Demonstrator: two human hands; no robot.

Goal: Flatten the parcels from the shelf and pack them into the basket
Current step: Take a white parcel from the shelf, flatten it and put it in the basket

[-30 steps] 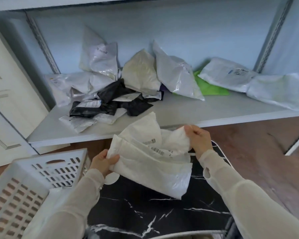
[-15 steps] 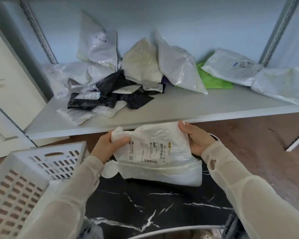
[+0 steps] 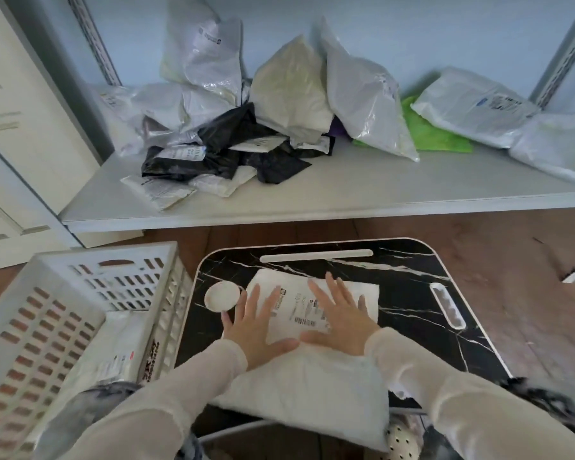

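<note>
Shelf [image 3: 346, 190]: wide and pale, behind the far edge of the surface.
Shelf parcels [image 3: 289, 94]: a messy heap of soft bags towards the back left corner of the shelf. Most are white or grey, some are black [image 3: 226, 154], and one is green [image 3: 435, 134]. Two more white ones lie at the right end. They are puffy and crumpled, and their labels are too small to read.
Basket [image 3: 47, 327]: white plastic with many little holes, just beside the left edge of the surface. A white bag [image 3: 113, 346] with a label lies inside. There is black and red writing on the basket's near wall, but it cannot be read.
Surface [image 3: 412, 293]: black with thin white lines like marble and a white rim.
White parcel [image 3: 312, 386]: a soft white bag lying flat on the middle of the surface. Its near end hangs over the near edge. It looks smooth, with a few wrinkles.
Left hand [image 3: 256, 327]: grip spread wide, palm down, pressing the left side of the white parcel.
Right hand [image 3: 339, 317]: grip spread wide too, palm down on the right side. The two thumbs almost meet.
Label [image 3: 296, 310]: a white sticker between the hands, with a barcode and tiny print that cannot be read.
Round dent [image 3: 222, 296]: a white circle near the far left corner of the surface, just beside the left fingertips.
</note>
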